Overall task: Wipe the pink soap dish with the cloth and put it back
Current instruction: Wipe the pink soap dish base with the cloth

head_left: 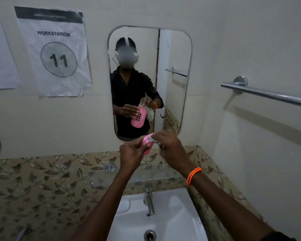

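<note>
Right now I am holding the pink soap dish [147, 145] up before the mirror [174, 54], left hand [131, 153] fingers curled round it, right hand [169, 146] pinching the cloth [155, 141] against it, mid-wipe; next, I judge, setting it back.

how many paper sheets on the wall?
2. The workstation sign hangs left of the mirror. A plain sheet hangs further left, cut off by the frame edge; more may lie beyond it.
</note>
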